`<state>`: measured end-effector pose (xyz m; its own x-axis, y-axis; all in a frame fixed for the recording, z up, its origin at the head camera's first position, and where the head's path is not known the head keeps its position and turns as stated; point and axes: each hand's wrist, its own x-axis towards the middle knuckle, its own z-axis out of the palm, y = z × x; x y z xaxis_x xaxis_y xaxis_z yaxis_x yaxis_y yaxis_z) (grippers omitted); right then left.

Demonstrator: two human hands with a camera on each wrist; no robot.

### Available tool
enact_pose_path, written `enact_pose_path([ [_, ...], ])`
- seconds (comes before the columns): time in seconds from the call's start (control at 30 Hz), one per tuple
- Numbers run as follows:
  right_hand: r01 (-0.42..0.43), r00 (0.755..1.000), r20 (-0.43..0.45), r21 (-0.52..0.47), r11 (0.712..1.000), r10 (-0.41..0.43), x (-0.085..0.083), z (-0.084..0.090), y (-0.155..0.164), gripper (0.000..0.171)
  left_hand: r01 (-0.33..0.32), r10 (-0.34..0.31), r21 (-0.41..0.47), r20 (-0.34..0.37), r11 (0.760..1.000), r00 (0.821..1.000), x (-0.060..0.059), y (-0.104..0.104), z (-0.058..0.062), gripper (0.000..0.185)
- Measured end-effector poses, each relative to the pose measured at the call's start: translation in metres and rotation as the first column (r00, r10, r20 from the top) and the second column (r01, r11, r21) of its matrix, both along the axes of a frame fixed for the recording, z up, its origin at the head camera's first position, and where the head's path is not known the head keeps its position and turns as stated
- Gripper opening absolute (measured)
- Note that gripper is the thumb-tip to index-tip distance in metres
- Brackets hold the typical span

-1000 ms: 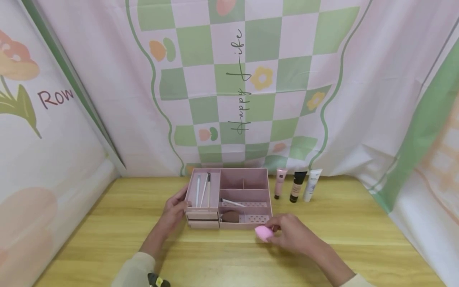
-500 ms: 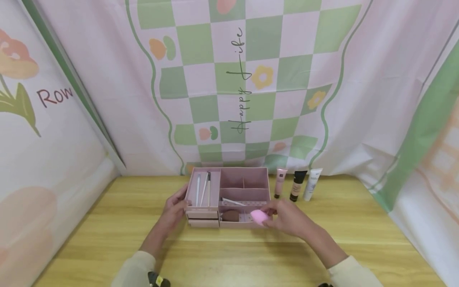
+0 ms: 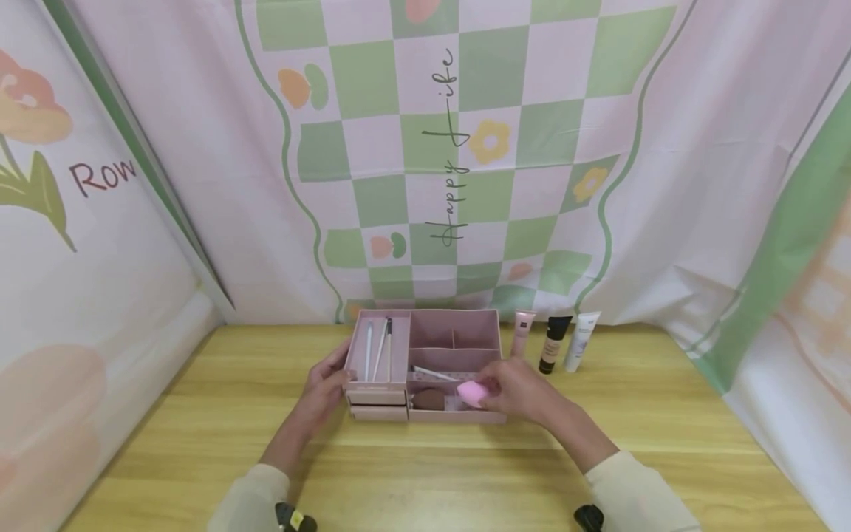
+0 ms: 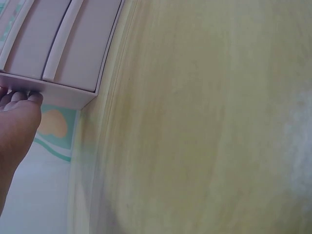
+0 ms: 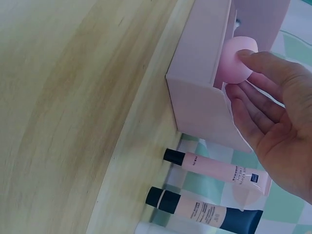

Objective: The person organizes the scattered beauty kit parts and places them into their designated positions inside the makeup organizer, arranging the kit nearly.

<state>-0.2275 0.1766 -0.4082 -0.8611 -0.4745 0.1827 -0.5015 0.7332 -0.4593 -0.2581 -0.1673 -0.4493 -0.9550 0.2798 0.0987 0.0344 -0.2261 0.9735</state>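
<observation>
A pink makeup organizer (image 3: 459,417) with compartments and two small drawers stands on the wooden table. My left hand (image 3: 323,388) rests against its left side; in the left wrist view the fingers (image 4: 19,100) touch the side wall. My right hand (image 3: 521,388) pinches a pink makeup sponge (image 3: 471,394) between thumb and fingers over the front right compartment. The right wrist view has the sponge (image 5: 237,61) just inside the wall. A brown makeup sponge (image 3: 428,400) lies in the front compartment. Behind it a white-handled brush (image 3: 433,374) leans in the middle row.
Several slim brushes (image 3: 379,351) lie in the organizer's top left tray. To its right stand a pink tube (image 3: 521,332), a black-and-beige tube (image 3: 553,345) and a white tube (image 3: 581,342). A checkered cloth (image 3: 459,148) hangs behind the table.
My right hand has carried the pink makeup sponge up and left, from in front of the organizer to over its front right compartment. The left hand has stayed at the organizer's side.
</observation>
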Motion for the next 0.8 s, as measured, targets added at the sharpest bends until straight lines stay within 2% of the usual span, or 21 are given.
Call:
enact_pose_path([
  [0.17, -0.029, 0.999, -0.021, 0.018, 0.999, 0.029, -0.0044, -0.0041, -0.0014, 0.023, -0.003, 0.003, 0.004, -0.009, 1.000, 1.000, -0.0002, 0.0010, 0.0006, 0.073],
  [0.5, 0.009, 0.998, 0.055, 0.048, 0.999, -0.012, -0.0015, -0.0026, -0.0045, 0.023, 0.019, -0.019, 0.003, -0.019, 1.000, 1.000, 0.0005, 0.0010, 0.0025, 0.072],
  [0.8, 0.028, 0.999, 0.040, 0.083, 0.996, -0.031, 0.0016, -0.0025, -0.0059, 0.021, 0.002, -0.003, -0.014, -0.023, 1.000, 1.000, 0.0015, 0.0013, 0.0025, 0.071],
])
